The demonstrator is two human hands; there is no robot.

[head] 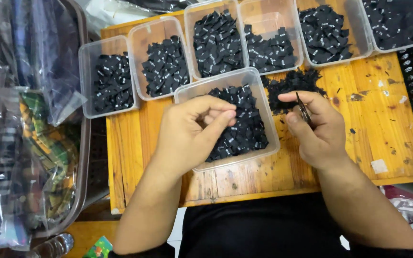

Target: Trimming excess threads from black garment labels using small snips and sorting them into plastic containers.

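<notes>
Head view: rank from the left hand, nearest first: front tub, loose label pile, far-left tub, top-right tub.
1. Front tub: under the left hand, whose fingers reach into it.
2. Loose label pile: on the board, right of that tub.
3. Far-left tub: end of the row, up-left.
4. Top-right tub: far corner.

labels: small black folded fabric labels [244,126], heaped, nearly filling the tub
tub: clear rectangular plastic tub [268,114], tilted toward one o'clock, centre of the desk
scissors: small dark scissors [304,111], three o'clock of the tub
</notes>
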